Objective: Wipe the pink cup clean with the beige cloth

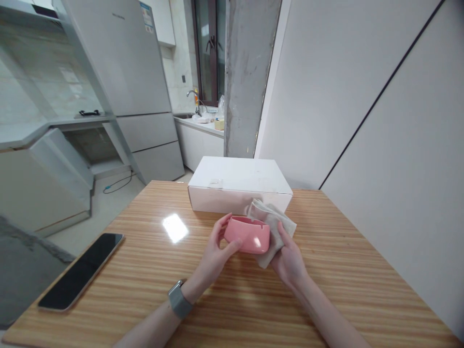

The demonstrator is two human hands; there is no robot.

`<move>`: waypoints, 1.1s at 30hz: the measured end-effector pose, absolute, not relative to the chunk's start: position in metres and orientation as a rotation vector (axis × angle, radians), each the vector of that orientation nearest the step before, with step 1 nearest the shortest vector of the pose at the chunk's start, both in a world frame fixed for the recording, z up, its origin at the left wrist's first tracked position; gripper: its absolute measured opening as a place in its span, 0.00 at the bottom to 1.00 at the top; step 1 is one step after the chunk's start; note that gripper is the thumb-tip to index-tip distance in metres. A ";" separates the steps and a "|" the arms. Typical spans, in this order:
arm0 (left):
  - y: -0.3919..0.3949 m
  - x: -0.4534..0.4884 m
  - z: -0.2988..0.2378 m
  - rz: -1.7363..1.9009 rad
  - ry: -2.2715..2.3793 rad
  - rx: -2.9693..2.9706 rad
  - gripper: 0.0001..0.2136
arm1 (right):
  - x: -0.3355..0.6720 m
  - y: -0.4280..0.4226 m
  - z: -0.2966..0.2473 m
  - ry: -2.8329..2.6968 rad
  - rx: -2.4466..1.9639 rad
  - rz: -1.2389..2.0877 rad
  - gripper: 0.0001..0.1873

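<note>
Glossy pink dish [247,235], notched rim — left hand [217,251] fingers clamp its end, right hand [288,261] fingers grip a beige cloth [271,217] — underside hidden.

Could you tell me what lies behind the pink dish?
Behind the pink dish: a beige cloth in the right hand, then a closed white box. Part of the cloth is covered.

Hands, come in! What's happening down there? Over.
Left hand gripping pink dish. Right hand holding cloth against it. White box close behind; phone far left.
</note>
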State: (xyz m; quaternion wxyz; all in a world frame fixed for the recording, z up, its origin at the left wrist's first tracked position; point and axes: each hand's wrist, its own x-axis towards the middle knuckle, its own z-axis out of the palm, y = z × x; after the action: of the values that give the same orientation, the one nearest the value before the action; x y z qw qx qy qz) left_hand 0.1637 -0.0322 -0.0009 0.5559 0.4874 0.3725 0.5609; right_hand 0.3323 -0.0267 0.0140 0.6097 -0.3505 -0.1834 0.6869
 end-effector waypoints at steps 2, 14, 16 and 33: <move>-0.033 0.164 -0.001 1.358 0.838 1.154 0.34 | 0.328 -0.031 0.016 -0.460 -0.781 1.631 0.23; -0.026 0.171 -0.014 1.355 0.953 0.952 0.32 | 0.322 -0.033 -0.003 -0.598 -0.853 1.429 0.26; -0.026 0.173 -0.013 1.384 1.007 0.969 0.31 | 0.323 -0.032 -0.013 -0.646 -0.895 1.380 0.26; -0.039 0.174 -0.001 1.346 0.864 0.941 0.32 | 0.332 -0.029 0.012 -0.485 -0.822 1.383 0.23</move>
State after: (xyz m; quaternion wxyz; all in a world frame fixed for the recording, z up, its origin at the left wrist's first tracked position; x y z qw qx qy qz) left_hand 0.1742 -0.0392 -0.0008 0.5996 0.4058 0.3727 0.5804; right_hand 0.3317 -0.0289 0.0122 0.6672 -0.3645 -0.2148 0.6130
